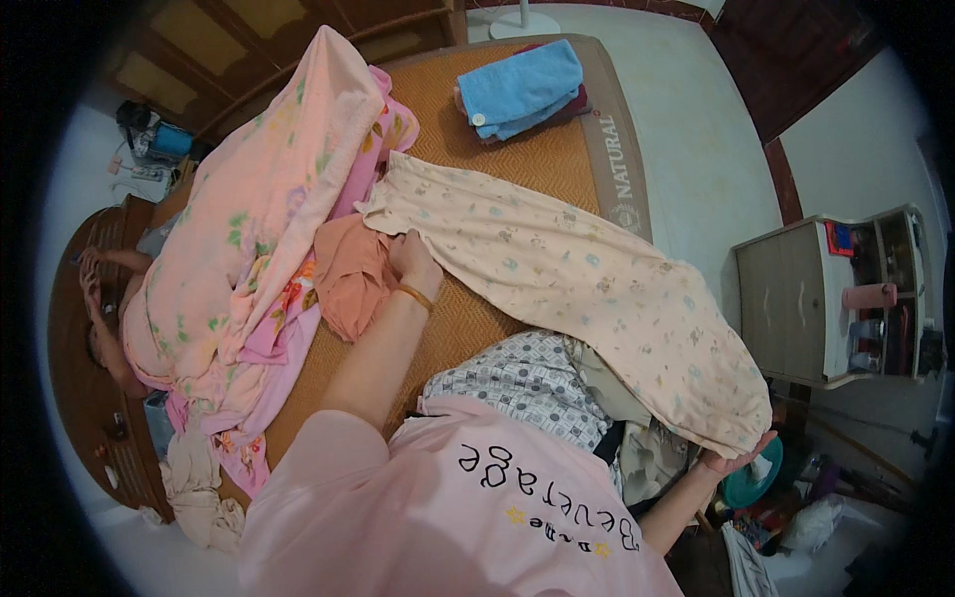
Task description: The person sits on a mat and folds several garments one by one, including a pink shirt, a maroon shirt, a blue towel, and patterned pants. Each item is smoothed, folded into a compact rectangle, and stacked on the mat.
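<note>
A long cream garment (557,249) with a small pale print, shaped like folded trousers, stretches slantwise from the mat toward my right side. My left hand (413,261) is closed at its left end, gripping the edge. At the lower right end, my right hand (738,456) holds the other end, its fingers partly hidden under the cloth. Beside my left hand lies a crumpled salmon-coloured cloth (353,274). Under the garment's near side are grey-white patterned clothes (522,378) at my lap and a grey-green cloth (657,463).
A blue folded towel (522,90) tops a small pile on the woven mat (448,119). A pink floral blanket (249,219) covers the bed's left side, where another person's arm (121,343) shows. A white cabinet (786,303) stands at right; a fan base (522,25) is beyond the bed.
</note>
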A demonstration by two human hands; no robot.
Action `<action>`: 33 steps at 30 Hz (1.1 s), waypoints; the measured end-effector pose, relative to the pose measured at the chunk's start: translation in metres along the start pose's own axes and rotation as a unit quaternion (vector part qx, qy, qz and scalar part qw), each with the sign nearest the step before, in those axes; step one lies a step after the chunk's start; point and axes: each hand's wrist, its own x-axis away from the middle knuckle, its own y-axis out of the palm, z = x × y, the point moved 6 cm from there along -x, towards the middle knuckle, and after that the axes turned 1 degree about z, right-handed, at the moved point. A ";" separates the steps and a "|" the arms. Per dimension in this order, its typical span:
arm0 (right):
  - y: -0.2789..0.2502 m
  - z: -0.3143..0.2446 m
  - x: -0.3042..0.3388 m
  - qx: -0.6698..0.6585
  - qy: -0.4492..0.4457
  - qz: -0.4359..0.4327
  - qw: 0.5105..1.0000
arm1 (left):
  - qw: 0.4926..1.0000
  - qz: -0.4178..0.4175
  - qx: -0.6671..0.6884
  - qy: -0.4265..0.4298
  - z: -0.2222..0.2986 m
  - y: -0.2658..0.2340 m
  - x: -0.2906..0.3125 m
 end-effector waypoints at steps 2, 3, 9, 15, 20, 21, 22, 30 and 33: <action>-0.004 -0.002 -0.001 0.005 -0.003 0.002 1.000 | 0.999 -0.015 0.039 -0.011 -0.001 0.005 -0.009; -0.006 -0.003 -0.001 0.011 -0.016 0.018 1.000 | 0.998 -0.024 0.059 -0.024 0.000 0.009 -0.016; -0.001 -0.007 -0.004 0.036 -0.060 0.080 0.994 | 0.992 0.054 -0.114 -0.018 0.010 0.008 -0.032; 0.026 -0.044 -0.015 0.393 -0.280 0.072 0.873 | 0.951 0.053 -0.228 0.200 0.066 0.021 -0.027; 0.051 -0.103 -0.033 0.380 -0.282 0.101 0.875 | 0.968 0.024 -0.090 0.233 0.107 0.031 -0.052; 0.063 -0.114 -0.031 0.517 -0.353 0.085 0.775 | 0.961 0.038 -0.126 0.243 0.111 0.028 -0.058; 0.075 -0.121 -0.028 0.636 -0.413 0.066 0.648 | 0.952 0.052 -0.155 0.261 0.114 0.025 -0.062; 0.033 -0.145 -0.085 0.347 -0.254 0.086 0.899 | 0.973 -0.011 -0.122 0.196 0.108 0.033 -0.089; 0.073 -0.148 -0.110 0.442 -0.286 0.078 0.846 | 0.968 -0.053 -0.014 0.245 0.144 0.083 -0.082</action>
